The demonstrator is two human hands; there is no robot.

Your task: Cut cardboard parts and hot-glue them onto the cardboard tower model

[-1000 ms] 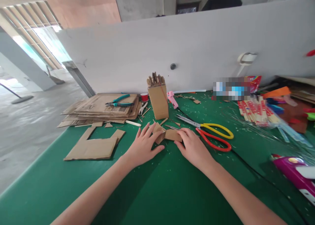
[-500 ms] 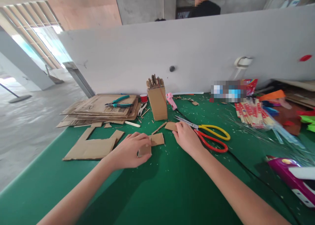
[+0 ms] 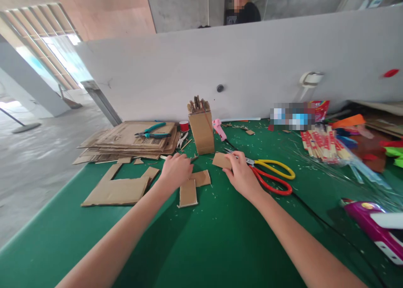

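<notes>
From where I stand, both bare forearms reach in from the bottom corners, slanting inward over the green tabletop (image 3: 201, 250), so the hands come near each other at the middle without touching. The right hand (image 3: 243, 174) is turned partly on its side, wrist low, thumb nearer the body and index finger arched over the far side; between them it pinches the right end of a small cardboard piece (image 3: 221, 161), whose free end points left, toward the other hand. That piece is just in front of the upright cardboard box (image 3: 202, 133), and the blades of the scissors (image 3: 273, 170) run behind the right fingers, with the yellow and red handles spread out to the right. The left hand (image 3: 176, 170) is palm down, knuckles raised, fingers bent forward and close together; a thin strip (image 3: 194, 158) shows right at its fingertips, but I can't tell whether they grip it. Just beside that hand, toward the body, lie two short cardboard rectangles, one pointing nearer (image 3: 188, 193), the other rightward (image 3: 202, 178), meeting at a corner. Farther left is a notched cardboard sheet (image 3: 115, 190), lying flat.
</notes>
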